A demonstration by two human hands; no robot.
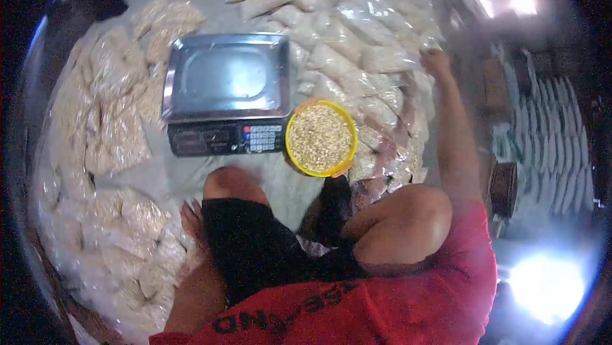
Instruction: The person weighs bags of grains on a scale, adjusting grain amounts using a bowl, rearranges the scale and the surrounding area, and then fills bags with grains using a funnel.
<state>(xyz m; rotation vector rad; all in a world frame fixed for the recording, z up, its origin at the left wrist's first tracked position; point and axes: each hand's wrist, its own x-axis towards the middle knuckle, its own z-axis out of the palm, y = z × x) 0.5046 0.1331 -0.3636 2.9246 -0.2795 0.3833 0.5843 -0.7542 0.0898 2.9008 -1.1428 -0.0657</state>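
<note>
My left hand (194,221) is low beside my left knee, near the clear bags on the left, its fingers apart and holding nothing visible. My right arm stretches forward, and my right hand (436,63) is at the right edge of the pile of filled clear bags (344,58); its fingers are small and blurred. A digital scale (224,77) with a bare metal plate stands in front of me. Touching its right side, a yellow-rimmed bowl (320,138) holds pale, grain-like pieces.
More filled clear bags (115,115) lie on the left, reaching down to the lower left (121,236). My bent legs are just below the scale and bowl. Stacked white sacks (554,141) and a brown round container (503,189) stand at the right. A bright light shines lower right.
</note>
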